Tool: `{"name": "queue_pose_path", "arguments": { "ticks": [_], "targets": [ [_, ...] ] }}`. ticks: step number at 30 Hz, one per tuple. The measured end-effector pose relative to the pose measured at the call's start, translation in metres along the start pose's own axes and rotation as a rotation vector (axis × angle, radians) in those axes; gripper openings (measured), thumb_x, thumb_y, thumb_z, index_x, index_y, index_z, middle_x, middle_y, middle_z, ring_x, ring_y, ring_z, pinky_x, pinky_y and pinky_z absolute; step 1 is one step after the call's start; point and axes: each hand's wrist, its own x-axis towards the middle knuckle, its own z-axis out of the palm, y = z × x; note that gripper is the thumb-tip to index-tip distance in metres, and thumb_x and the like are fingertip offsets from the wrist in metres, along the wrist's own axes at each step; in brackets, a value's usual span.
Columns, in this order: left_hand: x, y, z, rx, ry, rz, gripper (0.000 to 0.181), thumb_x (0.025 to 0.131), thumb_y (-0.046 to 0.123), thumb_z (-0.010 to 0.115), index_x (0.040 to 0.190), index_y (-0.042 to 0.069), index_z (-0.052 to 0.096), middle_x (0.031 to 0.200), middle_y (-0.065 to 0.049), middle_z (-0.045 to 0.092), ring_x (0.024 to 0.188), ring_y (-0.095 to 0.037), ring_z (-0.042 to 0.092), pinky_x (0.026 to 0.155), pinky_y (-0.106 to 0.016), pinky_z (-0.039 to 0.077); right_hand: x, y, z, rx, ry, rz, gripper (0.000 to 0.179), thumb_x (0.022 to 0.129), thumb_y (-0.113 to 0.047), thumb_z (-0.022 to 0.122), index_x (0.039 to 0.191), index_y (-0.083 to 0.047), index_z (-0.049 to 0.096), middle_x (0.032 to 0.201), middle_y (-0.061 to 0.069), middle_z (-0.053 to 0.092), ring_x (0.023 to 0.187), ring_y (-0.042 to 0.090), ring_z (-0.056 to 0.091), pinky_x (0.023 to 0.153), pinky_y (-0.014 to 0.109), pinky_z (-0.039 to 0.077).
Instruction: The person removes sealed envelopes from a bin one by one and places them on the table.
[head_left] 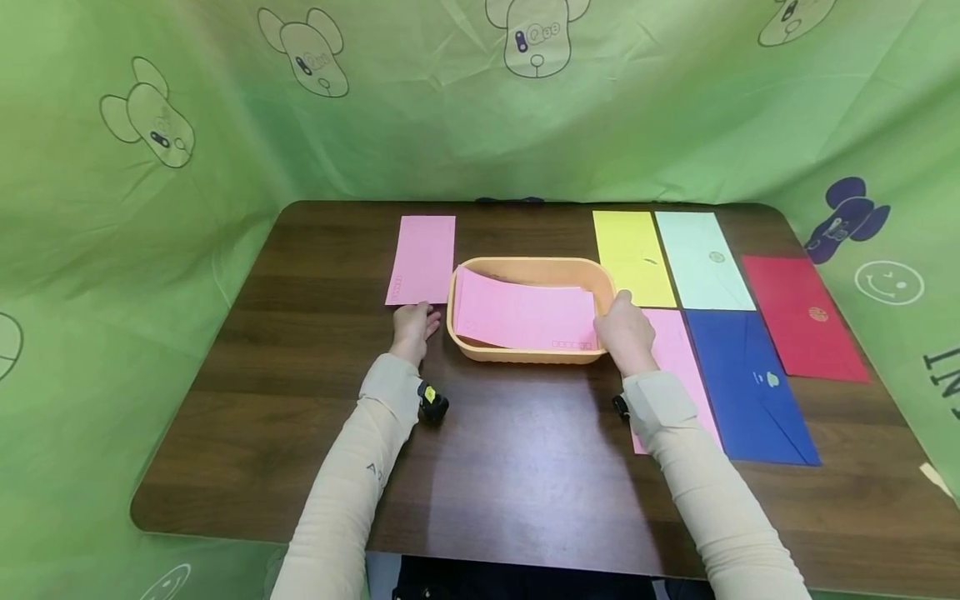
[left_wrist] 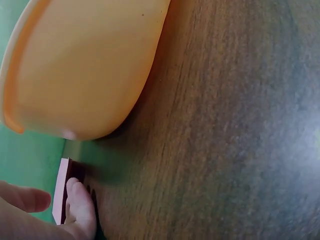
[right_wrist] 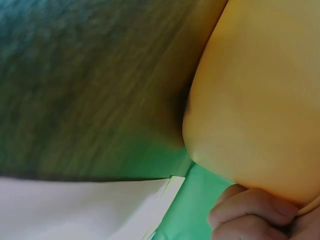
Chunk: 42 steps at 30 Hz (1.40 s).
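Observation:
An orange plastic basket (head_left: 536,357) stands mid-table with several pink envelopes (head_left: 525,317) lying inside it. My right hand (head_left: 627,333) grips the basket's right end; in the right wrist view its curled fingers (right_wrist: 252,207) are against the outer wall. Left of the basket, another pink envelope (head_left: 422,258) lies flat on the table. At that envelope's near edge is my left hand (head_left: 412,332), just off the basket's left end. The left wrist view shows its thumb (left_wrist: 32,199) and fingers (left_wrist: 80,205) spread apart, with the envelope's edge beyond them.
On the right of the brown table (head_left: 300,467) lie a yellow envelope (head_left: 633,258), a pale mint one (head_left: 703,258), a red one (head_left: 810,321), a blue one (head_left: 750,383) and a pink one (head_left: 686,375) partly under my right arm. A green printed curtain (head_left: 420,125) surrounds the table.

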Motion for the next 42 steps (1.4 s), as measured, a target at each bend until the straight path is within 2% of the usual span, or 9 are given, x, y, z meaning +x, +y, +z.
{"name": "queue_pose_path", "arguments": {
  "ticks": [3, 6, 15, 23, 26, 29, 34, 38, 42],
  "targets": [
    [-0.064, 0.036, 0.003, 0.098, -0.002, -0.047, 0.037, 0.100, 0.014, 0.042, 0.133, -0.002, 0.046, 0.125, -0.014, 0.059, 0.096, -0.014, 0.065, 0.090, -0.026, 0.053, 0.001, 0.000, 0.000, 0.000, -0.002, -0.001, 0.048, 0.091, -0.017, 0.043, 0.130, 0.008, 0.033, 0.112, 0.029, 0.056, 0.095, 0.039, 0.056, 0.081, 0.050, 0.045],
    [-0.090, 0.054, 0.000, 0.172, -0.002, -0.077, 0.038, 0.101, 0.015, 0.040, 0.136, 0.001, 0.046, 0.129, -0.013, 0.059, 0.095, -0.013, 0.065, 0.089, -0.024, 0.053, 0.001, 0.000, 0.000, 0.002, -0.010, 0.003, 0.048, 0.091, -0.017, 0.043, 0.130, 0.008, 0.033, 0.112, 0.029, 0.055, 0.094, 0.038, 0.055, 0.080, 0.050, 0.045],
    [-0.090, 0.057, -0.005, 0.189, 0.025, -0.079, 0.041, 0.099, 0.014, 0.039, 0.139, 0.002, 0.041, 0.129, -0.014, 0.061, 0.069, -0.006, 0.060, 0.058, -0.012, 0.050, 0.000, -0.001, 0.000, 0.001, -0.011, 0.003, 0.048, 0.091, -0.016, 0.043, 0.131, 0.008, 0.032, 0.111, 0.028, 0.055, 0.093, 0.037, 0.055, 0.077, 0.048, 0.045],
    [-0.090, 0.056, -0.007, 0.221, 0.042, -0.041, 0.043, 0.099, 0.016, 0.038, 0.137, -0.003, 0.043, 0.123, -0.016, 0.062, 0.062, -0.003, 0.056, 0.051, -0.011, 0.046, 0.000, -0.001, 0.000, 0.005, -0.004, 0.003, 0.048, 0.091, -0.017, 0.043, 0.131, 0.008, 0.033, 0.111, 0.028, 0.055, 0.093, 0.037, 0.055, 0.079, 0.049, 0.045],
    [-0.088, 0.054, -0.004, 0.262, 0.096, 0.048, 0.038, 0.097, 0.016, 0.042, 0.126, -0.006, 0.053, 0.093, -0.010, 0.066, 0.055, -0.002, 0.052, 0.047, -0.013, 0.042, 0.000, -0.001, 0.000, 0.006, -0.003, 0.003, 0.048, 0.091, -0.016, 0.042, 0.131, 0.008, 0.033, 0.111, 0.028, 0.055, 0.093, 0.037, 0.055, 0.079, 0.050, 0.045],
    [-0.092, 0.054, 0.001, 0.383, 0.146, 0.200, 0.034, 0.097, 0.021, 0.047, 0.117, -0.003, 0.059, 0.084, -0.008, 0.062, 0.063, -0.012, 0.058, 0.059, -0.023, 0.046, 0.001, 0.000, 0.000, 0.004, -0.005, 0.004, 0.048, 0.091, -0.016, 0.042, 0.132, 0.008, 0.032, 0.111, 0.029, 0.055, 0.093, 0.037, 0.055, 0.079, 0.050, 0.045],
    [-0.106, 0.058, 0.014, 0.603, 0.158, 0.439, 0.035, 0.096, 0.035, 0.051, 0.111, 0.006, 0.060, 0.106, -0.014, 0.067, 0.095, -0.029, 0.064, 0.083, -0.046, 0.047, 0.002, 0.000, 0.000, 0.000, -0.003, -0.001, 0.049, 0.091, -0.016, 0.042, 0.132, 0.008, 0.032, 0.112, 0.029, 0.056, 0.093, 0.037, 0.055, 0.079, 0.050, 0.046],
    [-0.116, 0.057, 0.025, 0.756, 0.150, 0.577, 0.030, 0.096, 0.039, 0.053, 0.106, 0.011, 0.061, 0.099, -0.008, 0.067, 0.091, -0.025, 0.064, 0.078, -0.046, 0.048, 0.002, 0.000, 0.000, -0.004, -0.003, -0.002, 0.048, 0.091, -0.016, 0.041, 0.131, 0.008, 0.033, 0.112, 0.030, 0.056, 0.094, 0.037, 0.056, 0.078, 0.050, 0.046],
    [-0.125, 0.055, 0.033, 0.917, 0.101, 0.629, 0.032, 0.094, 0.043, 0.057, 0.103, 0.012, 0.060, 0.096, -0.006, 0.062, 0.087, -0.021, 0.062, 0.076, -0.043, 0.048, 0.001, 0.000, 0.001, -0.006, -0.007, 0.003, 0.049, 0.091, -0.016, 0.042, 0.132, 0.008, 0.032, 0.113, 0.030, 0.055, 0.094, 0.038, 0.056, 0.079, 0.050, 0.046]
  ]
}}
